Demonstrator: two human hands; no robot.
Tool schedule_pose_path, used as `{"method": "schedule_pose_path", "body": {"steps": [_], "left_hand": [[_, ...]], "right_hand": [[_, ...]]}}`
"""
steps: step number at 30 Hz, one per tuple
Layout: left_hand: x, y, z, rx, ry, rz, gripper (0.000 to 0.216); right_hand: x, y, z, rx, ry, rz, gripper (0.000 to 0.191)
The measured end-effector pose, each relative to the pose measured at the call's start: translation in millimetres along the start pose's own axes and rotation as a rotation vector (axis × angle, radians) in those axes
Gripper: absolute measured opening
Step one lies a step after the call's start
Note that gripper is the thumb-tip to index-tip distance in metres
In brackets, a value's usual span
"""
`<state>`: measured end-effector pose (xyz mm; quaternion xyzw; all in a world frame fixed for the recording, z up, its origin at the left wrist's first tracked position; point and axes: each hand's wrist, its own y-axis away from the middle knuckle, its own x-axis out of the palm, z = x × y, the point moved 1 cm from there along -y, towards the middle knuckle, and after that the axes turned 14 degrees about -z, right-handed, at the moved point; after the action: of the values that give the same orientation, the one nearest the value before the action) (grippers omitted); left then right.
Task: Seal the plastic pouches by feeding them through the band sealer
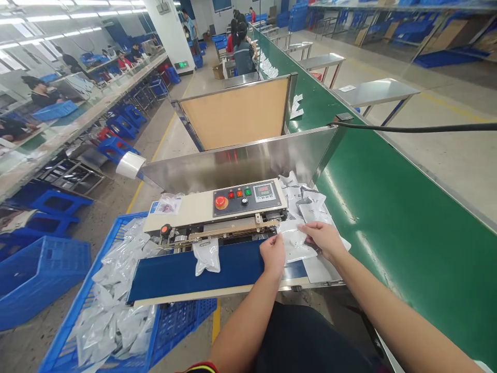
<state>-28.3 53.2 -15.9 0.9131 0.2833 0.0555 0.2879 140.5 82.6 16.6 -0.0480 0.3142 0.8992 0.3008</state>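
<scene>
A white plastic pouch (292, 234) is stretched between my two hands at the right end of a band sealing machine (194, 211). My left hand (274, 255) pinches the pouch's left edge, close to the machine's inlet. On the opposite edge, the fingers of my right hand (325, 239) are closed on the pouch's upper right corner. Another white pouch (206, 256) hangs from the sealing band over the blue conveyor belt (171, 277). Behind my right hand lies a pile of similar white pouches (310, 204), partly hidden by the one I hold.
At the left, a blue basket (116, 228) holds many white pouches, with another blue crate (42, 280) beyond it. A long green conveyor (396, 223) runs along the right. A metal panel (240, 160) stands behind the machine; a black cable (419, 128) crosses at right. People sit further back.
</scene>
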Motion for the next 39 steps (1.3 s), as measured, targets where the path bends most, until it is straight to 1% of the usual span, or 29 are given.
{"method": "schedule_pose_path", "body": {"steps": [3, 5, 7, 9, 10, 11, 12, 13, 14, 15, 16, 17, 18, 20, 21, 22, 23, 24, 25, 26, 28, 30, 31, 32, 34, 36, 37, 38, 39], "left_hand": [[-20, -16, -4, -0.001, 0.080, -0.062, 0.053], [-37, -29, -7, 0.027, 0.112, -0.091, 0.055], [-55, -40, -12, 0.060, 0.092, -0.118, 0.053], [-76, -48, -17, 0.095, 0.019, -0.151, 0.049], [-88, -49, -20, 0.124, -0.031, -0.185, 0.047], [-99, -49, -24, 0.173, -0.086, -0.183, 0.046], [-111, -48, -28, 0.257, -0.113, -0.226, 0.048], [-121, -45, -34, 0.360, -0.157, -0.271, 0.051], [-130, -41, -39, 0.490, -0.206, -0.333, 0.056], [-135, -35, -44, 0.624, -0.220, -0.376, 0.058], [-138, -28, -48, 0.731, -0.205, -0.374, 0.057], [-136, -18, -49, 0.801, -0.187, -0.341, 0.055], [-131, -6, -46, 0.839, -0.173, -0.281, 0.054], [-107, 25, -29, 0.826, -0.205, -0.102, 0.054], [-90, 45, -14, 0.798, -0.257, 0.010, 0.054], [-70, 67, 5, 0.768, -0.323, 0.134, 0.054], [-47, 92, 28, 0.737, -0.395, 0.269, 0.054], [-23, 119, 55, 0.717, -0.461, 0.414, 0.053], [1, 147, 83, 0.689, -0.497, 0.567, 0.053], [25, 177, 113, 0.648, -0.513, 0.729, 0.052], [69, 235, 174, 0.573, -0.564, 1.015, 0.050], [107, 286, 228, 0.575, -0.661, 1.183, 0.048], [123, 308, 252, 0.589, -0.731, 1.230, 0.048], [138, 326, 273, 0.601, -0.818, 1.233, 0.050], [164, 352, 305, 0.613, -0.954, 1.196, 0.054], [183, 368, 326, 0.613, -1.031, 1.168, 0.052], [190, 373, 333, 0.616, -1.050, 1.179, 0.047], [195, 377, 337, 0.625, -1.066, 1.206, 0.039], [198, 381, 340, 0.638, -1.076, 1.247, 0.030]], "right_hand": [[26, 10, 4, -0.005, -0.014, 0.093, 0.044], [34, 21, 1, -0.033, -0.051, 0.120, 0.047], [29, 35, -10, -0.059, -0.086, 0.118, 0.052], [9, 54, -31, -0.078, -0.091, 0.119, 0.056], [-7, 64, -46, -0.093, -0.085, 0.112, 0.056], [-26, 74, -64, -0.111, -0.077, 0.088, 0.056], [-50, 84, -85, -0.131, -0.065, 0.040, 0.055], [-77, 93, -108, -0.149, -0.047, -0.036, 0.053], [-110, 103, -135, -0.155, -0.017, -0.145, 0.050], [-146, 114, -164, -0.138, 0.026, -0.284, 0.046], [-187, 126, -195, -0.097, 0.085, -0.439, 0.042], [-230, 139, -228, -0.027, 0.146, -0.635, 0.037], [-274, 154, -260, 0.085, 0.203, -0.845, 0.034], [-356, 179, -319, 0.340, 0.293, -1.146, 0.039], [-391, 188, -343, 0.438, 0.300, -1.239, 0.043], [-418, 193, -363, 0.500, 0.294, -1.278, 0.045], [-439, 193, -377, 0.532, 0.273, -1.279, 0.045], [-452, 189, -387, 0.529, 0.239, -1.245, 0.045], [-459, 183, -392, 0.497, 0.197, -1.196, 0.043], [-459, 175, -394, 0.454, 0.152, -1.150, 0.040], [-450, 161, -393, 0.357, 0.067, -1.110, 0.036], [-440, 155, -392, 0.290, 0.007, -1.113, 0.037], [-438, 155, -393, 0.270, -0.018, -1.121, 0.040], [-440, 157, -395, 0.247, -0.055, -1.132, 0.043], [-455, 166, -403, 0.197, -0.170, -1.176, 0.051], [-485, 174, -411, 0.178, -0.278, -1.241, 0.061], [-502, 176, -414, 0.210, -0.282, -1.262, 0.065], [-518, 178, -416, 0.266, -0.242, -1.267, 0.065], [-533, 178, -418, 0.333, -0.182, -1.260, 0.059]]}}
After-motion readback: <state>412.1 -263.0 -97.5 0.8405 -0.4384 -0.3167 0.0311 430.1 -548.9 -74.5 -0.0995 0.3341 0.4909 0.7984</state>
